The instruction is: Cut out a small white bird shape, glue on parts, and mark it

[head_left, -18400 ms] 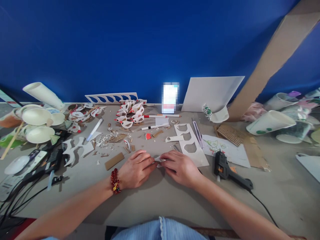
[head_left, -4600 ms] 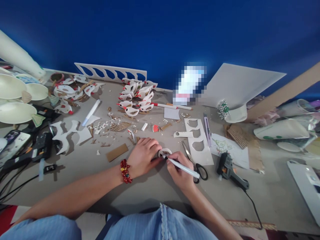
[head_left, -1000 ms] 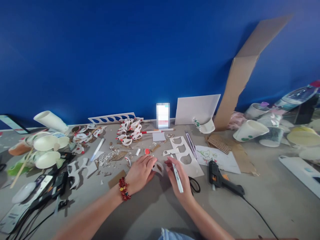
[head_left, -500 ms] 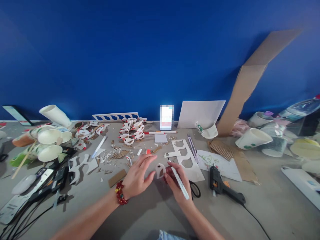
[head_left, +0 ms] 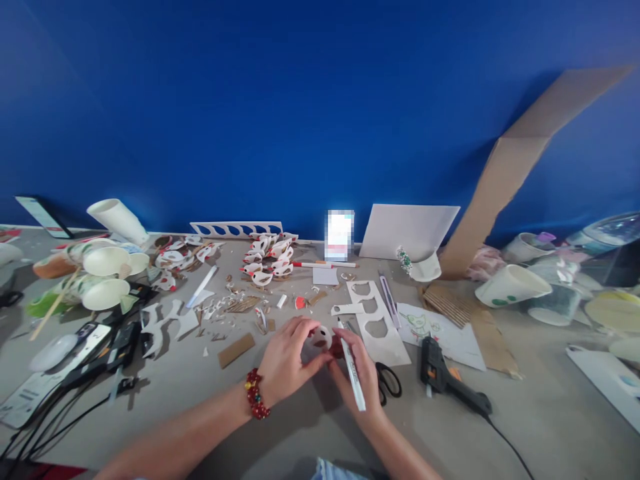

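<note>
I've got the grey table (head_left: 525,413) filling the lower half of the head view, a blue wall behind it. Biggest piece on it: a long cardboard strip (head_left: 505,173) leaning on the wall at two o'clock from the hands. A white sheet (head_left: 407,230) stands propped at one o'clock. A white stencil board (head_left: 383,333) with cut-out holes lies just at two o'clock of the hands, a black glue gun (head_left: 447,377) at three o'clock, black-handled scissors (head_left: 387,380) between the gun and the right hand. A cluster of white paper birds (head_left: 267,257) sits at twelve o'clock, paper cups (head_left: 103,277) well off at ten o'clock.

Now the hands. My left hand (head_left: 287,357), red bead bracelet at the wrist, curls its fingers around a small white cut-out (head_left: 320,337) near the table's middle, pinching its edge. My right hand (head_left: 357,373) touches the cut-out from the other side and holds a white marker pen (head_left: 353,367) across its fingers, tip pointing to twelve o'clock. There is print on the barrel, but it is too small to read.
</note>
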Demonstrator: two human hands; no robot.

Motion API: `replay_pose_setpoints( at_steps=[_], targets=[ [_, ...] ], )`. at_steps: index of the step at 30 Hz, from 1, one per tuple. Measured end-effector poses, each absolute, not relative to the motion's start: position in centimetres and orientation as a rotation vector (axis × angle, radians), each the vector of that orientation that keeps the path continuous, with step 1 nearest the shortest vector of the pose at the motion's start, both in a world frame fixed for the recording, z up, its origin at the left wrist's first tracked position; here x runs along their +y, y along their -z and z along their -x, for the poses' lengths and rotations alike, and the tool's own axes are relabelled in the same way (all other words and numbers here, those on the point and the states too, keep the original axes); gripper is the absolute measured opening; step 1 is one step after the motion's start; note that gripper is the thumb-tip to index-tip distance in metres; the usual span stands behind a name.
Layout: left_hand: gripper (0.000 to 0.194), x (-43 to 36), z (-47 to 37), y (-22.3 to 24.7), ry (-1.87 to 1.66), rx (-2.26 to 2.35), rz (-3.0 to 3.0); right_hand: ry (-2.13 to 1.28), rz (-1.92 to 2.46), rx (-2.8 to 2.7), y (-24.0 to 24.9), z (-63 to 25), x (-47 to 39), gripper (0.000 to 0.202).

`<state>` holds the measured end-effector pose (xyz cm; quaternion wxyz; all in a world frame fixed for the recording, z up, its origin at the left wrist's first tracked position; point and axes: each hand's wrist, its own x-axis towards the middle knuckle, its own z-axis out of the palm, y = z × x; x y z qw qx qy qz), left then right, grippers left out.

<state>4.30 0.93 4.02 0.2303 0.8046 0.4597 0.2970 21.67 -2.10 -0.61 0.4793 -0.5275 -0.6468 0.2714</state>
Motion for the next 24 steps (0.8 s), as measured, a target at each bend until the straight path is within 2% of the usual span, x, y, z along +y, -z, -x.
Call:
replay_pose_setpoints(
  at_steps=[6, 11, 15, 20, 24],
  targets=[
    [0.047, 0.7, -3.8, -3.8, -0.819, 1.211, -2.355, -0.720, 1.287, -1.546, 1.1, -21.7, -2.2, 0.042],
    [0.041, 0.7, -4.0, -3.9, -0.821, 1.231, -2.263, -0.646, 1.244, -1.621, 0.3, -21.4, -2.2, 0.043],
    [0.033, 0.8, -4.1, -4.3, -0.838, 1.145, -1.993, -0.620, 1.225, -1.633, -0.4, -21.2, -2.2, 0.046],
    [0.030, 1.4, -3.5, -3.9, -0.842, 0.827, -1.383, -0.622, 1.166, -1.659, -0.2, -21.3, -2.2, 0.064],
    [0.035, 1.8, -3.0, -3.1, -0.860, 0.677, -1.130, -0.637, 1.179, -1.654, -0.1, -21.4, -2.1, 0.057]
  ],
)
